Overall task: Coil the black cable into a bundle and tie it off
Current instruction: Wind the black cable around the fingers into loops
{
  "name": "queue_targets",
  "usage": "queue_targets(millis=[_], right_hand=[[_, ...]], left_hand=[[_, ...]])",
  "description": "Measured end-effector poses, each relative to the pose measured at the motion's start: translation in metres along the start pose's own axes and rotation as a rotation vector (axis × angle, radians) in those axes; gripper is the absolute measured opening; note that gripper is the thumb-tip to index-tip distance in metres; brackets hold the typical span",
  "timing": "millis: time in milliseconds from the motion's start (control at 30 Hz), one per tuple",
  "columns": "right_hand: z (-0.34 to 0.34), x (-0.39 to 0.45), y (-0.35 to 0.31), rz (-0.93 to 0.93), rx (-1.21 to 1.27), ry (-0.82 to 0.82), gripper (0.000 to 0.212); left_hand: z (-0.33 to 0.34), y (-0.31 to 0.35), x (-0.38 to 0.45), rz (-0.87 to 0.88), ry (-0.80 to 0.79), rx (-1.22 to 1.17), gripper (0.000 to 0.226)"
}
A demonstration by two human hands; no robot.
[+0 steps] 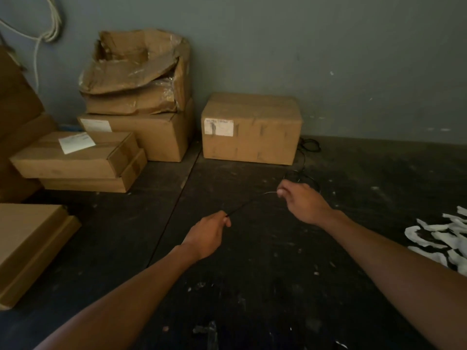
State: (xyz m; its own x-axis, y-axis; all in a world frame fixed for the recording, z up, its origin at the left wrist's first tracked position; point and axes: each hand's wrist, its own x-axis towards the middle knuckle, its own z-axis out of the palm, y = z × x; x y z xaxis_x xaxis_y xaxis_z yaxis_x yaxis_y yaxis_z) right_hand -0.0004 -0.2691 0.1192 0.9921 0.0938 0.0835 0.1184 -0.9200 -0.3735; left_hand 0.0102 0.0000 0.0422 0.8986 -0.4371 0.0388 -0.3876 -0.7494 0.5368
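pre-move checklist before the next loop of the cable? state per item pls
1. Left hand pinching the black cable: ok.
2. Right hand gripping the other end of the span: ok.
3. Span between the hands taut, no visible kink: ok.
4. Bundle formed: not ok; only a few loose loops show beyond the right hand.
5. Slack free to feed: cannot tell; it trails on the dark floor toward the right side of the sealed cardboard box, and may run behind it.
6. Tie in reach: cannot tell; none visible.
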Motion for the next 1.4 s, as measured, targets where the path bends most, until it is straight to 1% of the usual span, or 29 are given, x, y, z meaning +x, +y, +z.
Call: queue_targets(millis=[167, 267, 367, 433, 467, 533, 600, 667, 767, 867, 900, 1000, 1067, 1200, 1333, 1400], right_hand=[[-0.028, 0.009, 0.011, 0.055, -0.051, 0.134, 0.023], [-0.043, 0.013, 0.019, 0.117, -0.03, 0.216, 0.025], [-0.051, 0.014, 0.024, 0.168, 0.007, 0.252, 0.022], [-0.049, 0.013, 0.023, 0.168, 0.044, 0.231, 0.021], [-0.046, 0.012, 0.02, 0.16, 0.073, 0.191, 0.025], [-0.038, 0.009, 0.009, 0.111, 0.119, 0.077, 0.044], [-0.029, 0.006, -0.005, 0.042, 0.138, 0.014, 0.062], [-0.022, 0.004, -0.017, -0.031, 0.121, 0.005, 0.07], [-0.018, 0.001, -0.027, -0.093, 0.101, 0.038, 0.073], [-0.018, 0.002, -0.032, -0.148, 0.092, 0.11, 0.07], [-0.019, 0.004, -0.032, -0.174, 0.082, 0.136, 0.064], [-0.021, 0.011, -0.029, -0.241, 0.045, 0.152, 0.031], [-0.021, 0.014, -0.026, -0.273, 0.072, 0.14, 0.023], [-0.028, 0.014, -0.027, -0.267, 0.244, 0.19, 0.017], [-0.033, 0.01, -0.035, -0.278, 0.337, 0.221, 0.026], [-0.032, 0.008, -0.039, -0.274, 0.399, 0.213, 0.025]], left_hand=[[-0.012, -0.003, -0.001, -0.015, 0.002, -0.041, 0.021], [-0.02, -0.004, -0.005, -0.037, 0.013, -0.066, 0.023], [-0.025, -0.002, -0.006, -0.041, 0.041, -0.097, 0.025], [-0.027, 0.003, -0.004, -0.023, 0.059, -0.143, 0.026], [-0.028, 0.007, -0.002, -0.01, 0.064, -0.177, 0.026], [-0.032, 0.022, 0.002, 0.023, 0.076, -0.23, 0.028], [-0.04, 0.043, 0.006, 0.062, 0.076, -0.293, 0.029], [-0.048, 0.062, 0.008, 0.076, 0.034, -0.381, 0.031], [-0.058, 0.077, 0.01, 0.051, -0.072, -0.556, 0.033], [-0.069, 0.085, 0.008, 0.019, -0.195, -0.733, 0.033], [-0.072, 0.087, 0.008, 0.015, -0.236, -0.784, 0.033], [-0.083, 0.096, 0.005, 0.025, -0.333, -0.956, 0.031], [-0.091, 0.1, 0.002, 0.024, -0.376, -1.089, 0.031], [-0.099, 0.103, -0.004, 0.071, -0.446, -1.265, 0.034], [-0.105, 0.11, -0.005, 0.084, -0.469, -1.406, 0.033], [-0.109, 0.115, -0.005, 0.123, -0.489, -1.459, 0.033]])
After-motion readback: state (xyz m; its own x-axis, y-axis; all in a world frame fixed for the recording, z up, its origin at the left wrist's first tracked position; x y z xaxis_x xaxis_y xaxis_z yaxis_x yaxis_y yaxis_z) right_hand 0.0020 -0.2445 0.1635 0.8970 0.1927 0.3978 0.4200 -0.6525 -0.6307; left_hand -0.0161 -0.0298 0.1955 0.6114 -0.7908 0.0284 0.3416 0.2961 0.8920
